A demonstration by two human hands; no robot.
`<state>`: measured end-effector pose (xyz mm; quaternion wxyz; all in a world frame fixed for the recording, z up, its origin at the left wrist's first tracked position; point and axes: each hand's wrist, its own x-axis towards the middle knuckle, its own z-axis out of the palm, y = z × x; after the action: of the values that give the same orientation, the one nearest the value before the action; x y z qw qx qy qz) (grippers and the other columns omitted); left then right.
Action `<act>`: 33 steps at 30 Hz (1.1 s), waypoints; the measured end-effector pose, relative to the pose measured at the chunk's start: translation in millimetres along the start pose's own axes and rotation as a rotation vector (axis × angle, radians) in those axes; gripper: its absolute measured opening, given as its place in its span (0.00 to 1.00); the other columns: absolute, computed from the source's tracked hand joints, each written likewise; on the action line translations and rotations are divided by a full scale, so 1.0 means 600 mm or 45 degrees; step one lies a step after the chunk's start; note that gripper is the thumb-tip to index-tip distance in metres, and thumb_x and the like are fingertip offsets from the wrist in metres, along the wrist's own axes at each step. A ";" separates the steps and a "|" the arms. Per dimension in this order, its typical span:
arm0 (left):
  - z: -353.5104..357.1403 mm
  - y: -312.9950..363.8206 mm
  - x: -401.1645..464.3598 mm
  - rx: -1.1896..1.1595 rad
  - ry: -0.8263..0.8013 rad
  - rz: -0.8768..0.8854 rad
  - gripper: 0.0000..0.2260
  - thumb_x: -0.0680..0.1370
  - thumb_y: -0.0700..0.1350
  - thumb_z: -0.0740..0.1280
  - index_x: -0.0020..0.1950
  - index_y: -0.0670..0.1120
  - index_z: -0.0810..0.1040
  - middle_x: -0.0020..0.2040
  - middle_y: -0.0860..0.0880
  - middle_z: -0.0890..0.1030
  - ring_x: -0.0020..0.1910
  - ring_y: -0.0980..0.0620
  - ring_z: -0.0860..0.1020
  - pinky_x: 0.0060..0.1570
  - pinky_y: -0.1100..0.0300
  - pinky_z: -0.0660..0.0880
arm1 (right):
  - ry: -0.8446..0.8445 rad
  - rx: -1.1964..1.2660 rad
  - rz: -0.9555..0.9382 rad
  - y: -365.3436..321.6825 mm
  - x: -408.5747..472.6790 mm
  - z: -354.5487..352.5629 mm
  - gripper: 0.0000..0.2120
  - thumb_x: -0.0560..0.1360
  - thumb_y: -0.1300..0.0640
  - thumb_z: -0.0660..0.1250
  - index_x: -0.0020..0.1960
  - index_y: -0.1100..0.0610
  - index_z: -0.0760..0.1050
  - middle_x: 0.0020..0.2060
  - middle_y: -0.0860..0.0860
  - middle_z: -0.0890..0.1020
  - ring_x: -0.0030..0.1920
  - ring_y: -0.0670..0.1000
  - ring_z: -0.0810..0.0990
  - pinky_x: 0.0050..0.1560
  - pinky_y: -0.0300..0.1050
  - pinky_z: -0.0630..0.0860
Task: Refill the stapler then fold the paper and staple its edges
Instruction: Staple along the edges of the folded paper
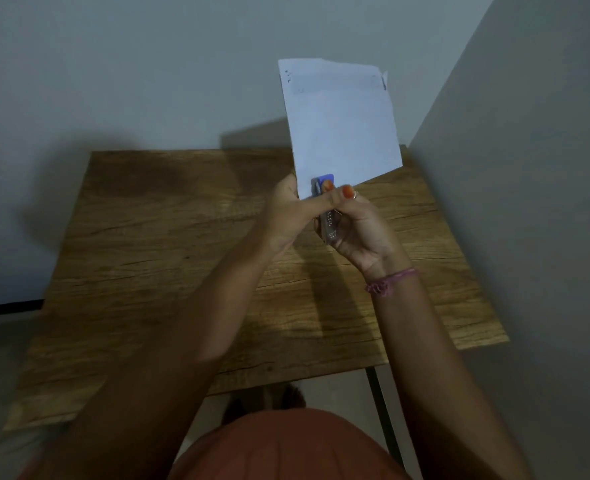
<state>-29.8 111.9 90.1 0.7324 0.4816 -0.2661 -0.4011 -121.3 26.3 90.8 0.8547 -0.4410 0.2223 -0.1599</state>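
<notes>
Big wooden table (pixel 182 271) sits under everything, but nothing rests on it here, both hands work up in the air over its far right part. The paper (pixel 342 123) stands upright, already folded by the look of it, with what seem to be marks near its top corners, though they're too small to tell. Left hand (pixel 288 213) pinches the paper's near left corner. Right hand (pixel 359 230) is wrapped round the stapler (pixel 323 190), whose blue nose bites over the bottom edge just beside the left thumb.

So this looks like the stapling step. My 2 cents: keep that left thumb out of the stapler's mouth, hold both layers flush, seat the edge fully in, then 1 firm squeeze. Half squeezes jam.
</notes>
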 end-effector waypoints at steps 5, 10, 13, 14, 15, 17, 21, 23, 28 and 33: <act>-0.004 -0.005 -0.001 -0.039 0.010 0.050 0.20 0.68 0.44 0.77 0.58 0.45 0.78 0.57 0.45 0.83 0.59 0.45 0.81 0.57 0.53 0.77 | 0.029 -0.023 -0.001 0.003 -0.001 0.008 0.08 0.73 0.60 0.67 0.51 0.61 0.77 0.43 0.54 0.79 0.41 0.50 0.77 0.41 0.44 0.69; 0.000 0.002 0.000 -0.126 -0.022 0.049 0.14 0.73 0.40 0.72 0.58 0.42 0.77 0.55 0.45 0.84 0.58 0.46 0.81 0.55 0.58 0.77 | -0.028 0.016 -0.027 -0.005 -0.002 0.015 0.11 0.70 0.58 0.68 0.51 0.60 0.77 0.41 0.51 0.81 0.42 0.49 0.79 0.43 0.43 0.72; 0.001 0.003 0.001 -0.137 -0.026 0.054 0.12 0.74 0.40 0.71 0.56 0.42 0.79 0.53 0.45 0.84 0.56 0.46 0.81 0.55 0.57 0.77 | -0.024 0.014 -0.029 -0.004 -0.002 0.016 0.06 0.73 0.60 0.67 0.50 0.59 0.76 0.38 0.50 0.82 0.40 0.47 0.80 0.40 0.41 0.74; 0.001 0.002 0.001 -0.135 -0.027 0.057 0.11 0.74 0.40 0.71 0.56 0.42 0.79 0.53 0.44 0.83 0.56 0.46 0.81 0.55 0.57 0.77 | -0.023 0.026 -0.029 -0.003 -0.002 0.016 0.06 0.74 0.60 0.67 0.50 0.59 0.76 0.38 0.50 0.83 0.40 0.47 0.81 0.39 0.40 0.76; 0.001 0.002 0.001 -0.126 -0.022 0.058 0.11 0.74 0.40 0.71 0.56 0.42 0.79 0.53 0.44 0.83 0.56 0.46 0.81 0.55 0.57 0.77 | -0.024 0.041 -0.030 -0.003 -0.002 0.016 0.06 0.73 0.60 0.67 0.50 0.60 0.76 0.38 0.51 0.82 0.40 0.47 0.81 0.39 0.40 0.77; 0.002 0.002 -0.001 -0.095 -0.010 0.065 0.12 0.74 0.41 0.71 0.56 0.41 0.79 0.52 0.45 0.84 0.56 0.46 0.82 0.55 0.56 0.78 | -0.024 0.039 -0.025 -0.002 -0.002 0.016 0.09 0.71 0.59 0.69 0.50 0.60 0.76 0.40 0.53 0.81 0.41 0.49 0.79 0.41 0.42 0.73; -0.006 0.012 -0.007 -0.040 -0.112 0.055 0.11 0.76 0.41 0.69 0.57 0.40 0.77 0.52 0.45 0.84 0.52 0.47 0.83 0.49 0.57 0.79 | -0.119 0.032 0.001 -0.005 -0.001 0.006 0.08 0.73 0.58 0.67 0.50 0.59 0.77 0.41 0.53 0.80 0.42 0.50 0.77 0.41 0.42 0.72; -0.008 0.021 -0.008 -0.049 -0.127 -0.012 0.14 0.79 0.44 0.65 0.59 0.36 0.74 0.50 0.41 0.82 0.43 0.46 0.81 0.40 0.52 0.77 | -0.196 0.073 0.030 -0.011 -0.001 -0.001 0.07 0.73 0.56 0.67 0.49 0.58 0.79 0.41 0.53 0.83 0.42 0.49 0.82 0.40 0.40 0.76; -0.002 0.023 -0.005 0.030 -0.060 -0.029 0.11 0.80 0.45 0.64 0.55 0.39 0.79 0.45 0.43 0.80 0.39 0.47 0.75 0.37 0.53 0.73 | -0.191 0.028 0.025 -0.017 -0.001 -0.011 0.08 0.73 0.54 0.68 0.47 0.59 0.78 0.39 0.53 0.82 0.40 0.47 0.83 0.36 0.38 0.77; -0.003 0.019 0.002 -0.012 -0.086 -0.009 0.08 0.80 0.44 0.64 0.52 0.42 0.80 0.46 0.44 0.79 0.45 0.43 0.70 0.36 0.54 0.72 | -0.104 -0.039 -0.020 -0.016 0.001 -0.005 0.13 0.72 0.48 0.69 0.48 0.57 0.78 0.39 0.50 0.80 0.36 0.46 0.77 0.33 0.38 0.75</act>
<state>-24.0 114.1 99.9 0.7237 0.4654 -0.2869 -0.4210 -123.1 18.6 96.7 0.8549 -0.4620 0.1861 -0.1449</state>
